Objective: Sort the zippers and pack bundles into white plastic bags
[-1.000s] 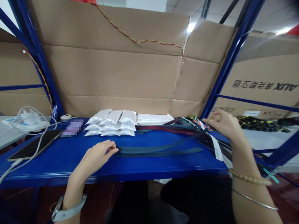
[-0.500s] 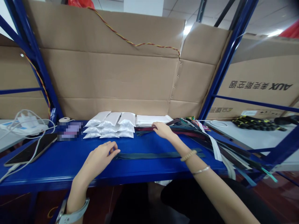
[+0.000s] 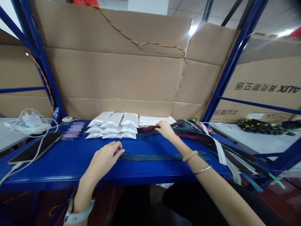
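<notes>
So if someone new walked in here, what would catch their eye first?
The bright blue shelf stands out first, with stacked white packets at its centre against the cardboard backing. To the right, a heap of long dark zippers spills over the shelf edge, and the right hand rests on a dark red zipper.

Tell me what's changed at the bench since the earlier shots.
The right hand has moved left from the zipper pile and now rests on a dark red zipper. The left hand stayed beside the flat teal zipper; the white packets stayed put.
</notes>
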Demonstrator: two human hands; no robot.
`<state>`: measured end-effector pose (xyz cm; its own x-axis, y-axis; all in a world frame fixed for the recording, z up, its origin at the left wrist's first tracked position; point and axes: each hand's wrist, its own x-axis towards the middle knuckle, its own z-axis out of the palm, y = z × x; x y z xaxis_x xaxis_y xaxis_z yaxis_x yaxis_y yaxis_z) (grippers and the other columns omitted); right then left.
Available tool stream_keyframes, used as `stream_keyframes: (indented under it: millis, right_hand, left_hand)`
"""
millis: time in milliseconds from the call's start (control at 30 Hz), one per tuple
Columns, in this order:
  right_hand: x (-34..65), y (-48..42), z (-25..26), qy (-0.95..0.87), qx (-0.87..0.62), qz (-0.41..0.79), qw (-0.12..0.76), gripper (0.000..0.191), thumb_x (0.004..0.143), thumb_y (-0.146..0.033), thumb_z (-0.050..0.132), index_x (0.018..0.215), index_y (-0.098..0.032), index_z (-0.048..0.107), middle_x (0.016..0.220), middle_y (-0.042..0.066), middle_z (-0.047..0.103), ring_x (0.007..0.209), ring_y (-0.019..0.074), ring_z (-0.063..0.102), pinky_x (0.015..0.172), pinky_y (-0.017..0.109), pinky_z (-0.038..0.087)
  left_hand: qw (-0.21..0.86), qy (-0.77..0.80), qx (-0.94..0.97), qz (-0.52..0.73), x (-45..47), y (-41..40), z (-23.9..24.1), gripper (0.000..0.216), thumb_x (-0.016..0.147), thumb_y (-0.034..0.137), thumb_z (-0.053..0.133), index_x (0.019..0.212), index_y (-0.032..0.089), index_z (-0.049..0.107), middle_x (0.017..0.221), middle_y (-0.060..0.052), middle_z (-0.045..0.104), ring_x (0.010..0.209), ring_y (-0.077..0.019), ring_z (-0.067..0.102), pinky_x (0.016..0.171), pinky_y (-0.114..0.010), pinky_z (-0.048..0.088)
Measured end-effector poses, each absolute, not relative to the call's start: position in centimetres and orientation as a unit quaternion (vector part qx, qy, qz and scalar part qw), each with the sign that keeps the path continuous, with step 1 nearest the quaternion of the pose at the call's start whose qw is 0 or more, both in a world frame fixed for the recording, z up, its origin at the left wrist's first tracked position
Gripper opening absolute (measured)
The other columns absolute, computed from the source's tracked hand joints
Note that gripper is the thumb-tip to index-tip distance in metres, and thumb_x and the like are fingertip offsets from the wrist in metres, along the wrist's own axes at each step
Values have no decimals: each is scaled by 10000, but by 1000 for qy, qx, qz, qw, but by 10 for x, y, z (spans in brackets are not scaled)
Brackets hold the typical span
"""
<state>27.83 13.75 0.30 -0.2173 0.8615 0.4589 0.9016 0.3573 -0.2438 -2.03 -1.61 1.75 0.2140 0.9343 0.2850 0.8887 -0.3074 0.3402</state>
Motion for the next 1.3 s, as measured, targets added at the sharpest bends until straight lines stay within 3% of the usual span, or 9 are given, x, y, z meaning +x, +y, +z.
stream_keyframes:
  millis: [100,267,467,667,833,967,1100,1200,1300]
  right_hand:
    - [283,115,13,-780,-538,-22,320,182,817,-207,626,960,-151,724,959,89,719,872,186,657,832,282,463]
    - [275,71,24,-790,-464,105,387,133,786,-225,659,873,-154,731,658,20,690,525,133,610,618,259,473]
    - [248,36,33,-801,-416,171,396,138,783,-206,660,895,-165,728,696,23,689,566,130,607,612,254,469]
    - [240,26,32,-832,-408,84,366,100,790,-129,629,832,-173,709,773,26,661,640,120,568,671,251,447]
    - [229,11,27,-834,-428,38,346,297,763,-221,688,1048,-188,612,1048,64,600,673,117,549,679,267,437]
    - [211,-7,24,-828,-435,104,339,128,864,-304,566,871,-181,602,850,37,632,699,139,568,639,252,409]
    - [201,-11,18,-806,-397,287,333,231,924,-266,415,829,-169,602,748,20,662,551,94,546,571,220,412]
    - [199,-6,12,-774,-365,390,340,209,893,-229,412,804,-159,587,765,23,674,473,68,512,534,205,424]
    - [197,-3,7,-752,-360,417,362,116,803,-158,470,782,-164,584,735,10,663,473,65,502,521,193,424]
  left_hand:
    - [67,573,783,233,-14,-14,16,243,918,410,387,883,249,566,787,15,624,690,-161,570,595,-253,343]
    - [60,599,747,280,2,-9,11,358,939,470,323,871,238,587,835,-20,663,739,-191,609,617,-260,362]
    - [133,599,694,376,14,-2,3,433,939,518,302,842,219,600,802,-31,674,744,-195,618,641,-264,389]
    - [250,521,679,453,16,0,-1,381,926,483,373,746,187,533,624,11,582,567,-127,545,554,-221,385]
    - [160,562,662,470,23,-8,2,317,949,422,340,783,209,505,574,32,572,529,-119,548,559,-213,376]
    - [67,576,685,441,29,-14,5,281,953,390,344,840,217,535,593,26,588,537,-129,560,563,-219,362]
    - [-21,571,713,407,34,-18,3,292,959,364,342,854,211,567,671,-4,633,598,-149,583,586,-237,346]
    - [-28,551,734,396,35,-19,1,298,968,363,343,861,214,578,692,-3,648,624,-147,596,599,-236,345]
    - [-29,535,752,384,36,-20,-1,311,974,369,337,871,213,586,669,0,629,615,-142,589,599,-233,346]
